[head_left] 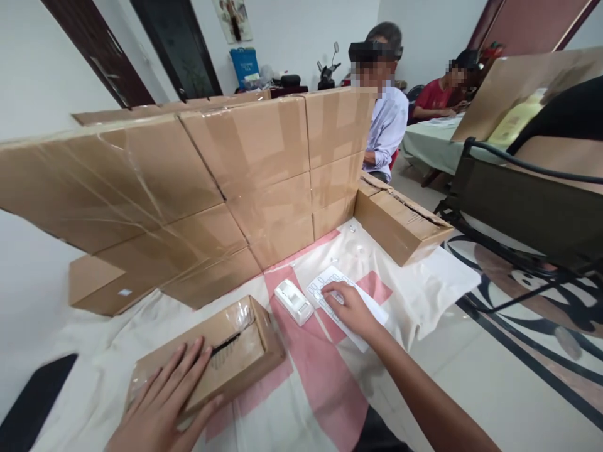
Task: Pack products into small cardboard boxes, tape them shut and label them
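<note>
My left hand (176, 392) lies flat with fingers spread on the top of a taped cardboard box (242, 348). Over a white sheet of paper (372, 314) printed with small outlined shapes, my right hand (348, 307) is held with its fingers slightly bent and the thumb apart. I see nothing held in it, and whether the fingertips touch the paper is unclear. Just left of the sheet rests a white object shaped like a small toy car (293, 301), which neither hand touches.
A wall of taped cardboard boxes (264, 150) rises behind, with another box (400, 216) at the right. Small clear pieces (360, 250) lie on the pink and white cloth (325, 383). Two people (386, 119) sit beyond; a folding chair (527, 207) stands right.
</note>
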Action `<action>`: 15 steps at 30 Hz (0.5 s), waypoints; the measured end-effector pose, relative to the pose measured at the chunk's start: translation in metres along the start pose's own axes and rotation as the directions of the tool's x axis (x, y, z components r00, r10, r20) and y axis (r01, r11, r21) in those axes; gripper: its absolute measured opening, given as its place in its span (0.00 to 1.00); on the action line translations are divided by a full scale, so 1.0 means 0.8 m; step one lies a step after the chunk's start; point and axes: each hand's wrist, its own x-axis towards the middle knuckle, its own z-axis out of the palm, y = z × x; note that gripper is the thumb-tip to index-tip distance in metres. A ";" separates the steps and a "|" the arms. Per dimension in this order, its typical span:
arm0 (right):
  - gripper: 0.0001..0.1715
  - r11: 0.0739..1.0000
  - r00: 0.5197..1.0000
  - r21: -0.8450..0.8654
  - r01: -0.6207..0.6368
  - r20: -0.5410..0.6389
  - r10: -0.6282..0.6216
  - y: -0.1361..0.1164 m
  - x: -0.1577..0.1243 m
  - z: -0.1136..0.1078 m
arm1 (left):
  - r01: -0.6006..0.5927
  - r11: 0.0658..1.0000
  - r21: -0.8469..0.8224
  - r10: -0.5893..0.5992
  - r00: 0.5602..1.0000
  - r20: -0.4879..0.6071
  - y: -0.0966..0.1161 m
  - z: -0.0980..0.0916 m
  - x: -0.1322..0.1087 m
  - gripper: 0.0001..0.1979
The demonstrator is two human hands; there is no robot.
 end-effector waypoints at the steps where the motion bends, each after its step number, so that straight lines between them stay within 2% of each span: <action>1: 0.12 1.000 1.000 0.018 0.015 0.028 -0.015 -0.010 0.006 0.010 | 0.007 1.000 0.003 -0.007 1.000 0.004 -0.001 -0.002 0.001 0.36; 3: 0.13 0.998 0.997 0.059 -0.020 0.079 0.015 -0.029 0.016 0.028 | 0.014 1.000 0.013 -0.014 1.000 0.011 0.002 -0.006 0.002 0.36; 5: 0.16 0.992 0.985 0.053 -0.112 0.134 0.104 -0.042 0.025 0.039 | 0.012 1.000 0.024 -0.012 1.000 0.008 0.008 -0.010 0.005 0.36; 7: 0.20 0.983 0.966 0.000 -0.185 0.181 0.182 -0.050 0.033 0.043 | 0.005 0.999 0.036 -0.005 1.000 -0.009 0.014 -0.014 0.007 0.36; 10: 0.25 0.977 0.942 -0.023 -0.213 0.260 0.211 -0.058 0.042 0.043 | -0.020 0.998 0.062 0.023 0.999 -0.044 0.013 -0.017 0.008 0.36; 13: 0.22 0.955 0.910 0.031 -0.294 0.316 0.270 -0.062 0.049 0.042 | -0.089 0.991 0.099 0.098 0.991 -0.095 0.002 -0.015 0.005 0.38; 15: 0.20 0.915 0.871 0.062 -0.399 0.339 0.357 -0.063 0.054 0.044 | -0.138 0.987 0.088 0.152 0.971 -0.185 0.002 -0.005 0.003 0.38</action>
